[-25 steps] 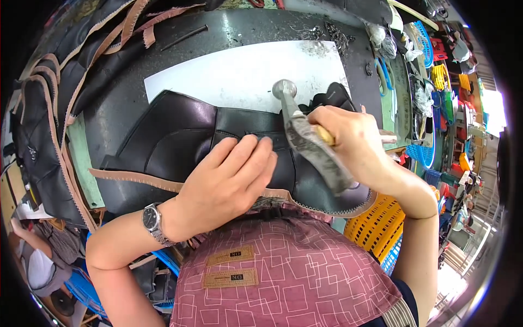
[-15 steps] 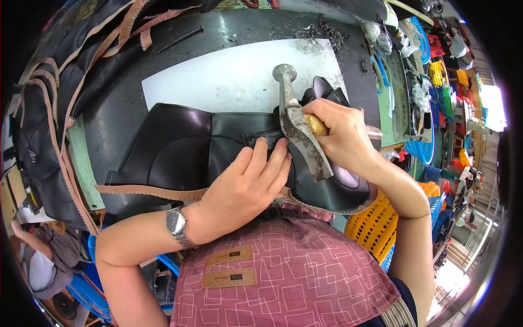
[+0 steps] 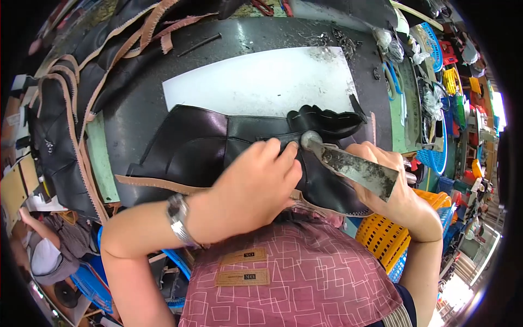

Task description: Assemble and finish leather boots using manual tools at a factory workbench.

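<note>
Gripping one hammer [image 3: 348,166], the right hand [image 3: 400,191] is setting its head on one black leather piece [image 3: 218,150]. One left hand [image 3: 248,191] is pressing flat, fingers together, on that leather over one white board [image 3: 261,82].

Bare forearms, a silver wristwatch [image 3: 177,219], and a pink square-patterned apron [image 3: 289,278]

The left hand [image 3: 248,188] is lying palm down with fingers stretched forward and pressing flat, forearm bent in from the lower left; the right hand [image 3: 400,188] is curling closed in a tight grip, wrist raised
</note>
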`<state>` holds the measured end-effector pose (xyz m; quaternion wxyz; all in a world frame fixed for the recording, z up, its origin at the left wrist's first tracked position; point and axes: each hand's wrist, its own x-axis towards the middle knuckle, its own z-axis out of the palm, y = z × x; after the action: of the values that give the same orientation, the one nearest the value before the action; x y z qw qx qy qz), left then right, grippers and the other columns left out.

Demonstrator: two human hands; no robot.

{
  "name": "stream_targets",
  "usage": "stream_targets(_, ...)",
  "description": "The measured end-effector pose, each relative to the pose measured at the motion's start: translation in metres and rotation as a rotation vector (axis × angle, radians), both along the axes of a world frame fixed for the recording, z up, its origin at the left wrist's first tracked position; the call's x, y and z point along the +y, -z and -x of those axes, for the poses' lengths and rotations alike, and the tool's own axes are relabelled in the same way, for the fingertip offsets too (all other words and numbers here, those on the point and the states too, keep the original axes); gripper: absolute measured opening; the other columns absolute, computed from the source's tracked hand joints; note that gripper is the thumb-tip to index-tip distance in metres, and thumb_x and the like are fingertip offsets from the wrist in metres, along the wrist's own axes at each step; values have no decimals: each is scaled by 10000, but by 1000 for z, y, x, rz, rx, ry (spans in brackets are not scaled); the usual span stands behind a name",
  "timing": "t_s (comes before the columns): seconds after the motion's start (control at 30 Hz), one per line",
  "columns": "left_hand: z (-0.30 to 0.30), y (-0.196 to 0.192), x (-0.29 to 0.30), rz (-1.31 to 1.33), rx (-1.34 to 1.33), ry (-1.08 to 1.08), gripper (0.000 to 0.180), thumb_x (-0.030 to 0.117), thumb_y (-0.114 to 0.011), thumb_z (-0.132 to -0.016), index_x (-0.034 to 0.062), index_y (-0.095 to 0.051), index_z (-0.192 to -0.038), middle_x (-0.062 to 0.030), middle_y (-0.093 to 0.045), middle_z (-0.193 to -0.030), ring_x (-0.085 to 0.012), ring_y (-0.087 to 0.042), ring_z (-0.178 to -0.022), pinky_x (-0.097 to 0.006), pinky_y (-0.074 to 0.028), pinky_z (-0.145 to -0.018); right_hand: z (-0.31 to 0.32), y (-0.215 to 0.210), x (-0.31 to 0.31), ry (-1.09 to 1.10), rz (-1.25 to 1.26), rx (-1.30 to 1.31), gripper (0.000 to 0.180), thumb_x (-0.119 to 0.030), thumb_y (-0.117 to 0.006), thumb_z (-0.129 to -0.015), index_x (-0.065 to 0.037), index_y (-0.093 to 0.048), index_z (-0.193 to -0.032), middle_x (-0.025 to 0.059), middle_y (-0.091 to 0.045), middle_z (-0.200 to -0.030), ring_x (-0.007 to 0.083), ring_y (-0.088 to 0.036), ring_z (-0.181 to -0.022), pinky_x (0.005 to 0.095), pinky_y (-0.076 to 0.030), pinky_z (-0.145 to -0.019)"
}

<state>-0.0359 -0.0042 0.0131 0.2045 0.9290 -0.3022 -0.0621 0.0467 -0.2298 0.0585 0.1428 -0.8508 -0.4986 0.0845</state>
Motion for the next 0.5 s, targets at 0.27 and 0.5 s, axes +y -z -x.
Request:
stream_targets(0.27, -138, 40, 137, -434, -415, -451, 100, 40, -577, -775, -11, -601, -857, -179, -609, -832, -362, -621, -791, -430, -518, -696, -4, 6, 4, 38, -33, 36, 253, -88, -626, -729, -75, -505, -951, 90, -521, -702, 294, -591, -579, 391, -446, -462)
stream_targets(0.5, -111, -7, 99, 360, -15, -758, 136, 150, -543, -907, 29, -548, -968, -107, -664, -873, -172, -643, -728, -279, -494, -602, -7, 1, 3, 36, 60, -13, 226, -85, -600, -733, -74, -505, -937, 87, -523, -697, 282, -586, -566, 381, -460, -470)
